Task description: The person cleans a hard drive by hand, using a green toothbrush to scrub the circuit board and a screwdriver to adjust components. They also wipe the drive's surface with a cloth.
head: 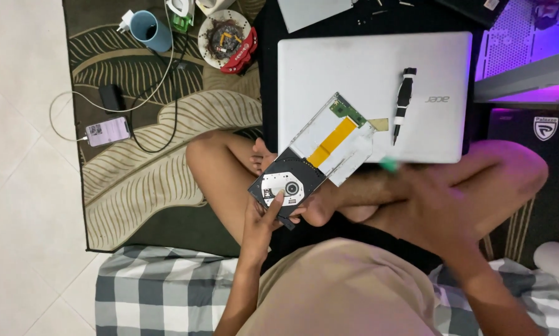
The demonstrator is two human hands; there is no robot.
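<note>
My left hand [262, 219] grips the black tray end of an opened optical disc drive [314, 155], thumb on its round spindle hub. The drive's white metal casing with an orange ribbon cable and a green circuit board reaches up over a closed silver laptop [360, 68]. My right hand [432, 208] is motion-blurred above my crossed legs, with a small green object [388, 165] at its fingertips; whether it holds that object is unclear. A black and white screwdriver [402, 104] lies on the laptop lid.
A blue mug [150, 30], a round dish with small parts [225, 37], a phone on a charging cable [108, 131] and a black box [111, 98] sit on the leaf-patterned rug. A lit computer case [528, 43] stands at right. A checked cloth [161, 286] lies in front.
</note>
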